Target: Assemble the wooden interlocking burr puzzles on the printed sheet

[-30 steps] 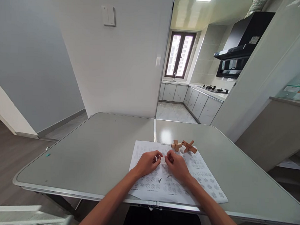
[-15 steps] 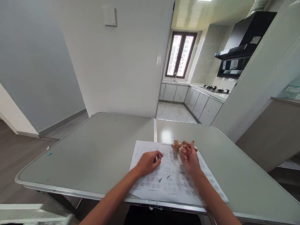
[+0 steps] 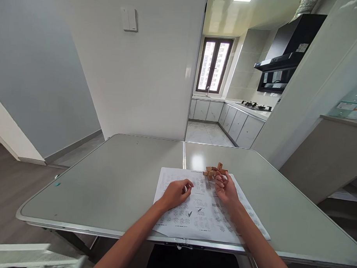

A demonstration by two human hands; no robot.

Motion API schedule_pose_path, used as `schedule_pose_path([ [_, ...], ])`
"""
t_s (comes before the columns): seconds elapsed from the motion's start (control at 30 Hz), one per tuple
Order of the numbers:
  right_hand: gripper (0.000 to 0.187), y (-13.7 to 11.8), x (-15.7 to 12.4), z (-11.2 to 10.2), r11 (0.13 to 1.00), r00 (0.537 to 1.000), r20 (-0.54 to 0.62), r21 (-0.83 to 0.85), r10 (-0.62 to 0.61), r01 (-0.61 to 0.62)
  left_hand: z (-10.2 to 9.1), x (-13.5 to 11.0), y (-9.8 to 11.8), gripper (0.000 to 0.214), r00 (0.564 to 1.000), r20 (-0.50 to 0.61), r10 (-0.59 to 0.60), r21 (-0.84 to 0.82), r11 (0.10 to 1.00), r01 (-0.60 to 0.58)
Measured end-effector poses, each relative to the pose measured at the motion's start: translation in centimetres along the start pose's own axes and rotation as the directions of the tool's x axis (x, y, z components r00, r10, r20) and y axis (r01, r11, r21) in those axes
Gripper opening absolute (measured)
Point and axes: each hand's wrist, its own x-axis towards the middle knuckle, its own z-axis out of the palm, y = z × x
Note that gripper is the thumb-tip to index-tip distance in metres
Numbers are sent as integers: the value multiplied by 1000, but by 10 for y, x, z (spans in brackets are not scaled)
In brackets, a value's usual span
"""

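On a clock face centred on the printed diagram sheet (image 3: 193,224), twelve pointing away from the person, two wooden interlocking-block pieces sit between twelve and one: a lighter, compact cross (image 3: 209,173) and, just right of it, a darker crossed-stick piece (image 3: 220,166). The right hand (image 3: 227,189), at one o'clock, has its fingers bent up against the darker piece; whether they pinch it I cannot tell. The left hand (image 3: 178,193), at ten, rests on the paper loosely curled, thumb and fingertips apart, with nothing seen in it.

The two pieces overlap in view, so a careless sideways push on the darker one could knock the lighter cross askew. If the sticks are only loosely fitted, gripping one alone might pull them apart. Either forearm, sliding, could drag the sheet across the folding table (image 3: 130,179).
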Motion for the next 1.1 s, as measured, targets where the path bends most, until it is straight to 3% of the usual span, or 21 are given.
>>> schedule_pose_path([
  [0.37,22,0,2,-5,998,1000,12,55,12,-13,1,0,-3,18,1000,1,5,2,1000,-5],
  [0.63,40,-6,0,-7,988,1000,11,154,16,-18,0,1,0,18,1000,1,1,-1,1000,-1],
  [1.1,9,-7,5,-11,959,994,97,273,44,-69,0,0,0,19,1000,13,-1,10,1000,1],
])
